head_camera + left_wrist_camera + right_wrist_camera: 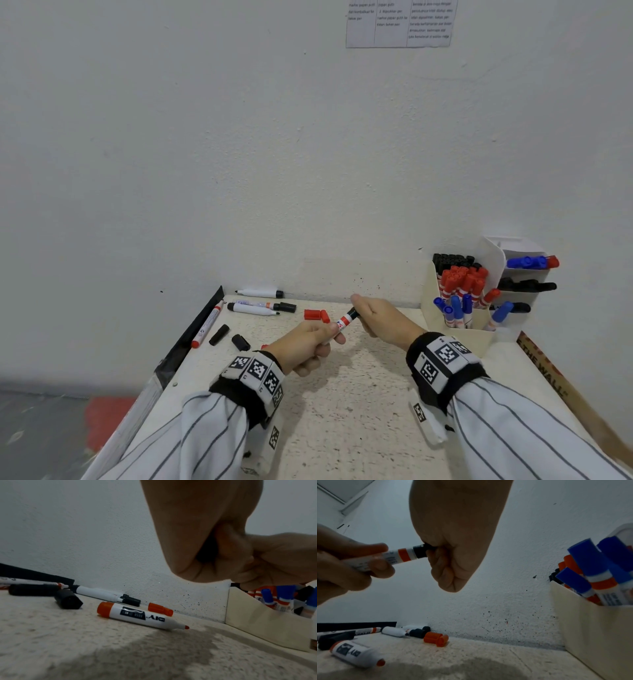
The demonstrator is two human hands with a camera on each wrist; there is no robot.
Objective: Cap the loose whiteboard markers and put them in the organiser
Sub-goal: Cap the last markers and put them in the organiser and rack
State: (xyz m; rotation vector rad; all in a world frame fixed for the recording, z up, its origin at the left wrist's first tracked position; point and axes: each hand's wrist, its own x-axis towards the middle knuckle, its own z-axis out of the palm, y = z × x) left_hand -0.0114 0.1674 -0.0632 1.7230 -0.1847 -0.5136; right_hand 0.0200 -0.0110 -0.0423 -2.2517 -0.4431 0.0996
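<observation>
My left hand (325, 339) grips a white marker with a red band (343, 321) and holds it slanted above the table. My right hand (364, 317) is curled round the black cap (426, 547) at that marker's front end; how far the cap is seated is hidden. The right wrist view shows the marker (402, 555) running from my left fingers (373, 555) into the right fist (453, 555). The cream organiser (455, 337) stands at the right and holds several red, blue and black markers. Below my hands lies an uncapped red marker (140, 615).
Near the wall at the left lie three black markers (255, 308), a long red marker (207, 323), two black caps (219, 334) and two red caps (317, 314). A white tiered holder (495, 255) with more markers stands behind the organiser. The table's left edge (171, 356) is close.
</observation>
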